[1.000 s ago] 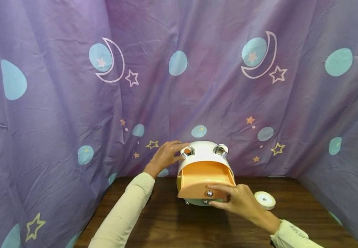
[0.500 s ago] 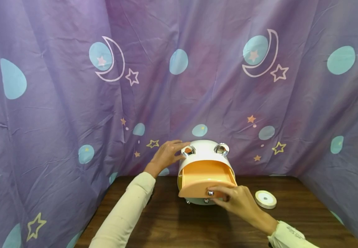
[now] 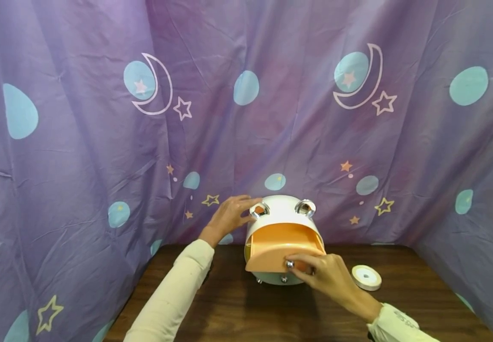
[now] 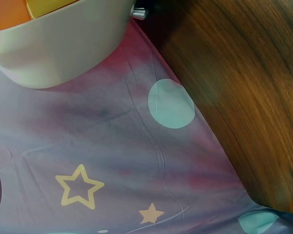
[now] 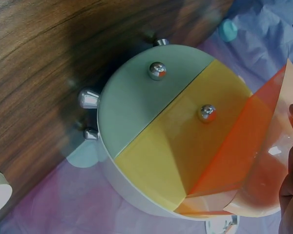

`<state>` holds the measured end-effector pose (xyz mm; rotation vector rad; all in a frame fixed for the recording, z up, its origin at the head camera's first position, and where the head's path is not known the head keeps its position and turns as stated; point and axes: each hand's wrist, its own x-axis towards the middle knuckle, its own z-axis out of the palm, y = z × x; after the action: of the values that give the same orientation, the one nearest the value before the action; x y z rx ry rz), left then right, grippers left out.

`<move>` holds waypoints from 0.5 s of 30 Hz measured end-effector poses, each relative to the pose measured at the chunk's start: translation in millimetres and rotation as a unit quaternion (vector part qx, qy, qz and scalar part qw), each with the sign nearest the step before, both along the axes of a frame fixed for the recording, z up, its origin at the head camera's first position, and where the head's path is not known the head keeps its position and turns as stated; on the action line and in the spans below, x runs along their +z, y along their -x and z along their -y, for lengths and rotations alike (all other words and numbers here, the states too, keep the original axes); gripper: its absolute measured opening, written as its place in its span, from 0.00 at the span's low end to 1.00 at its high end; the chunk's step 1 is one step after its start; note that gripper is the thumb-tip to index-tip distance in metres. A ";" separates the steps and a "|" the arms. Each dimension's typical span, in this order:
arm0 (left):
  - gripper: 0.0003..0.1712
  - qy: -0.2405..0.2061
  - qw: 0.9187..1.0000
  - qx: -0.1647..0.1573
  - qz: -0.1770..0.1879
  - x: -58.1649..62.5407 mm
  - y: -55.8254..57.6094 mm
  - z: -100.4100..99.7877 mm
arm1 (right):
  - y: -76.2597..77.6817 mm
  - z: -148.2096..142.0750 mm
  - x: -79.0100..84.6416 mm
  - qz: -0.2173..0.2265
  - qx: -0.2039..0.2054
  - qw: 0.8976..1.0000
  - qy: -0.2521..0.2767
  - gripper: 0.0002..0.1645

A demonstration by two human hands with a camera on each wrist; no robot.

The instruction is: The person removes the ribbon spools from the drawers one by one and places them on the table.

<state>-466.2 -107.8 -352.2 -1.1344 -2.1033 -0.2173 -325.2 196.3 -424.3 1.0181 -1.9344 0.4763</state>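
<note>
A round white desktop drawer cabinet (image 3: 282, 209) with two silver rings like frog eyes stands near the back of the table. Its orange top drawer (image 3: 268, 261) is pulled out. Thumb and forefinger of my right hand (image 3: 332, 278) pinch the silver knob (image 3: 289, 264) on that drawer's front. My left hand (image 3: 229, 213) touches the cabinet's upper left side by the left ring, fingers fairly straight. In the right wrist view the yellow middle drawer (image 5: 161, 136) and green bottom drawer (image 5: 141, 92) are pushed in, each with a silver knob. Only a sliver of hand shows in the left wrist view.
A white ribbon-like roll (image 3: 366, 277) lies on the dark wooden table (image 3: 246, 313), right of the cabinet. Purple cloth (image 3: 289, 133) with moons and stars hangs behind and at both sides. The cabinet stands on short silver feet (image 5: 89, 99).
My right thumb and forefinger, spread around the knob a second ago, have come together on it. The orange drawer stays out about as far. My left hand has hardly moved.
</note>
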 end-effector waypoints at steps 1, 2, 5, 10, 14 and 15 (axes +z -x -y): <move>0.37 0.000 1.000 0.000 0.000 -0.6 -0.4 -0.2 | 0.1 -0.3 -0.4 -0.001 0.002 1.000 0.000 0.26; 0.37 0.000 1.000 0.000 0.000 -1.0 -0.7 -0.4 | 0.2 -0.5 -0.6 -0.003 0.003 1.000 0.000 0.26; 0.37 0.000 1.000 0.003 -0.002 -1.8 -1.8 -0.9 | 1.2 -1.3 -0.7 -0.007 0.003 1.000 0.002 0.27; 0.38 0.002 1.000 0.005 0.002 -1.5 -3.0 -1.2 | 5.4 -2.4 -1.5 -0.016 -0.009 1.000 0.003 0.26; 0.37 0.005 1.000 -0.001 -0.001 1.1 -2.8 -1.0 | 10.9 -3.2 -0.5 -0.015 -0.013 1.000 0.003 0.25; 0.37 0.005 1.000 -0.004 -0.005 2.1 -2.4 -1.0 | 12.4 -3.3 0.4 -0.015 -0.012 1.000 0.004 0.25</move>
<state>-463.8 -106.8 -350.1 -1.1477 -2.0941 -0.2050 -337.6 199.7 -423.8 0.9908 -1.9149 0.4525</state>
